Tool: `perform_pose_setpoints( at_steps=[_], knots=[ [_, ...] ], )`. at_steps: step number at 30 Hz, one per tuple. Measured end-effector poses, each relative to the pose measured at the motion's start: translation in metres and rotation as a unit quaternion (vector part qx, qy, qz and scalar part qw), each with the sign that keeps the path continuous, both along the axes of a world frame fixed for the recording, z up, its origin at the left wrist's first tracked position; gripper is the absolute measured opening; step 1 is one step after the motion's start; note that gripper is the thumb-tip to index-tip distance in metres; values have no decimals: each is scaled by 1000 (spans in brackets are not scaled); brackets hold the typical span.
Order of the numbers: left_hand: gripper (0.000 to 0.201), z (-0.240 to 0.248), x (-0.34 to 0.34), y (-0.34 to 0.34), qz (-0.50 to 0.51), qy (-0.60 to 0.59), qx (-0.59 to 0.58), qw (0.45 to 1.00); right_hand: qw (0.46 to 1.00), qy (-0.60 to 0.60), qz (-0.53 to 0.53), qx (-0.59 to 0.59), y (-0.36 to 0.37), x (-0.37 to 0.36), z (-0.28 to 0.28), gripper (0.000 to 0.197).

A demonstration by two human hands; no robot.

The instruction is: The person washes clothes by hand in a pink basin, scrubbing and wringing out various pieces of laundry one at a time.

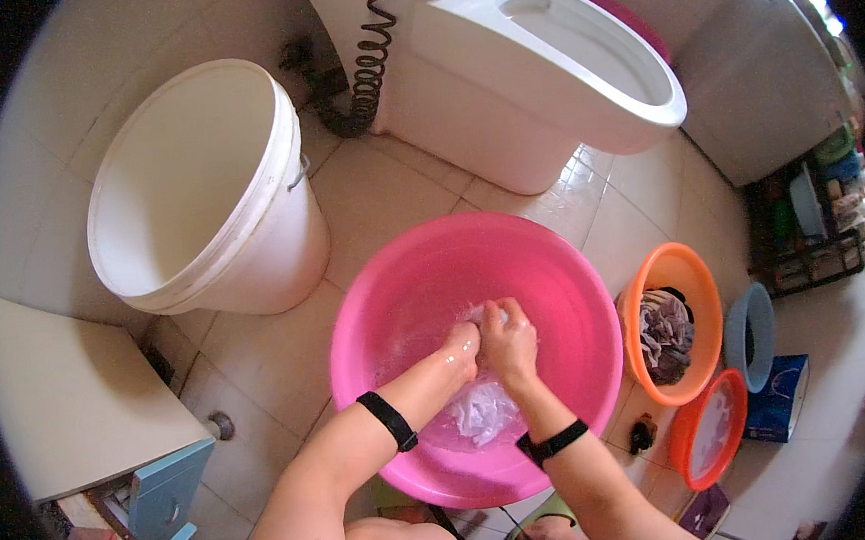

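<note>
A large pink basin (562, 261) stands on the tiled floor in front of me, with some water in it. Both my hands are inside it, close together near the middle. My left hand (461, 346) is wet, with its fingers curled in against white cloth. Beside it my right hand (508, 337) is closed, its fingers bent over the same cloth. Part of that wet white cloth (483, 412) hangs or lies bunched in the water below my hands. The stretch between my palms is mostly hidden by the fingers.
A tall white bucket (281, 250) stands at the left, a toilet (482, 116) at the back. To the right are an orange basin (631, 306) with crumpled clothes (666, 334), a blue-grey basin (759, 312) and a red-orange basin (688, 453). A cabinet (70, 386) is at the lower left.
</note>
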State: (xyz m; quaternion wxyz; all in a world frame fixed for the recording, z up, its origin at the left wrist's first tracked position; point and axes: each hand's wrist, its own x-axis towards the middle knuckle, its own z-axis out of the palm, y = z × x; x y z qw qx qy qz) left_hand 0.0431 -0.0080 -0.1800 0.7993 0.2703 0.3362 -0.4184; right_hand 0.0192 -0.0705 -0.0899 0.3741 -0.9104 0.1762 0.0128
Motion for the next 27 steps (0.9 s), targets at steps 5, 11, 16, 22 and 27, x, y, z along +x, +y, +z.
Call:
perform_pose_setpoints(
  at_steps=[5,11,16,22,27],
  knots=[
    [32,6,3,4,72,-105,210,969,994,93,-20,-54,-56,30,-47,45],
    [39,19,20,10,62,-22,105,992,942,-10,115,-314,-135,-10,-163,81],
    [36,-51,-7,13,19,6,120,993,932,202,194,-228,-106,-39,-156,73],
    [33,-1,-13,-2,-25,13,150,988,903,343,-36,254,-56,-42,-84,50],
    [33,32,-7,20,-74,39,108,991,757,305,-117,565,-26,-17,47,40]
  ],
)
